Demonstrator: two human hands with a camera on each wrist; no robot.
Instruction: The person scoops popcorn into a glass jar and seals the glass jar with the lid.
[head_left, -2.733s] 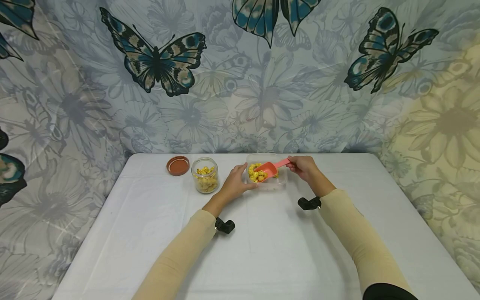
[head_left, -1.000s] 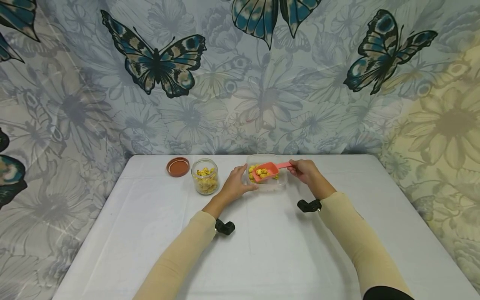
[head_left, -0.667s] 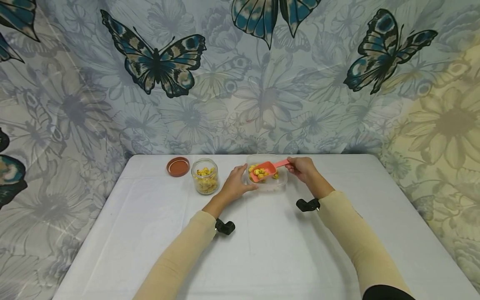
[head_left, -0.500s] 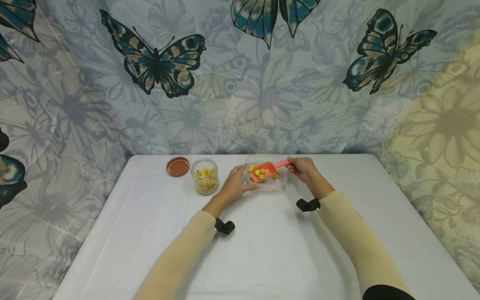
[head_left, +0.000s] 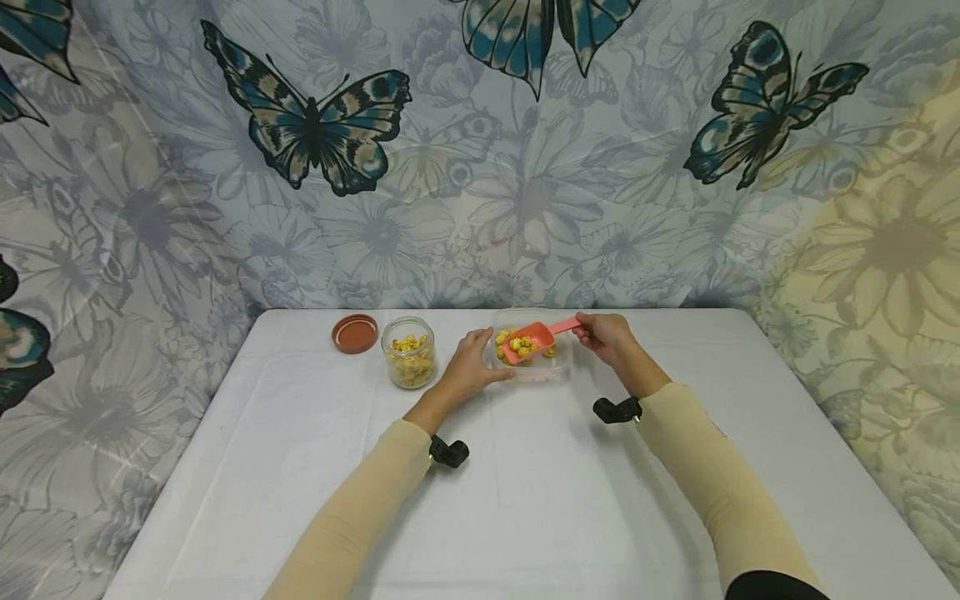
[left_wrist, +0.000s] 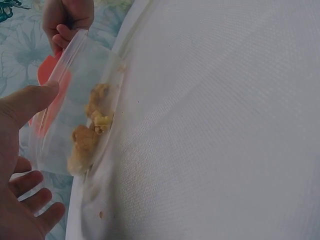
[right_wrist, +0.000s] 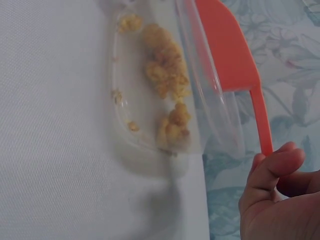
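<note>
In the head view, my left hand (head_left: 467,367) steadies the left side of a clear plastic container (head_left: 558,367), thumb along its front rim and fingers at its left side. Yellow popcorn (right_wrist: 167,62) lies on the container's bottom. My right hand (head_left: 606,337) pinches the end of the handle of a pink scoop (head_left: 561,327). The scoop's bowl, with several pieces of popcorn in it, is level over the container's opening. In the right wrist view, the scoop shows above the container's rim, and thumb and fingers close on its handle.
Left of the container stands an open glass jar (head_left: 410,371) partly filled with popcorn. A brown jar lid (head_left: 355,333) lies beside it, inner side up. All rest on a white-covered table (head_left: 510,517), near its back edge, before a butterfly-patterned cloth (head_left: 525,208).
The scoop was down among the popcorn at first; my right hand has raised and levelled it, now with popcorn in its bowl. My left hand has stayed on the container.
</note>
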